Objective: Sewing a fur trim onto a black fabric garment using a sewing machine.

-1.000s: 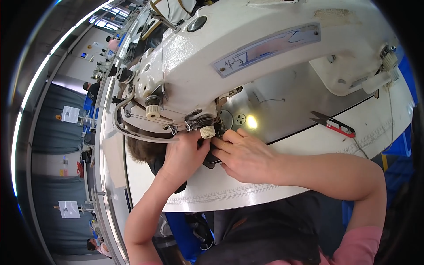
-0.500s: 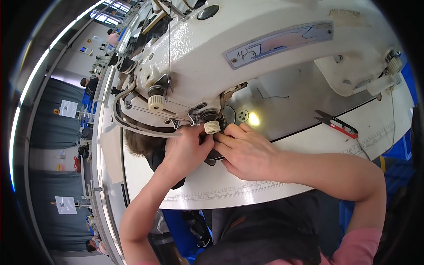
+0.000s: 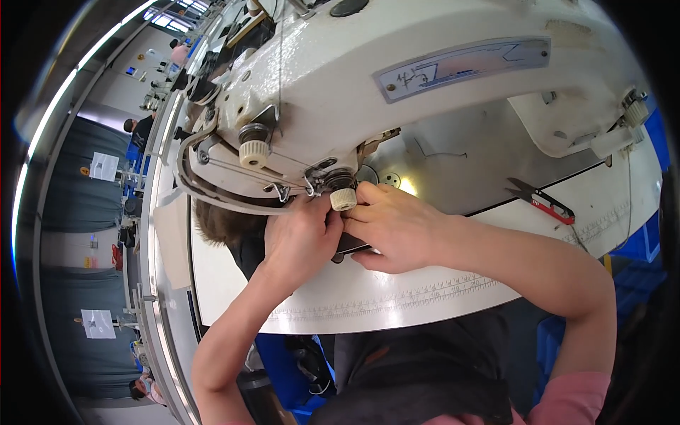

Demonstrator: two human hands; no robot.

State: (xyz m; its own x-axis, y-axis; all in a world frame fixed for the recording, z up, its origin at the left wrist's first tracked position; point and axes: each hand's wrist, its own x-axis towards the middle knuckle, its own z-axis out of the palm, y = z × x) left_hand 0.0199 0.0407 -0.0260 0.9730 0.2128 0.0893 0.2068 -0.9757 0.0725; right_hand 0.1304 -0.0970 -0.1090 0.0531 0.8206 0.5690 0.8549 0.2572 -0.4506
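Right hand (image 3: 399,228) farther forward, less cloth (image 3: 247,258) showing

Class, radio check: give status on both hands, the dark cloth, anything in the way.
Left hand and right hand close together at sewing machine, grips unclear. Dark cloth beside left hand. White knob partly blocks view; snips lie off right.
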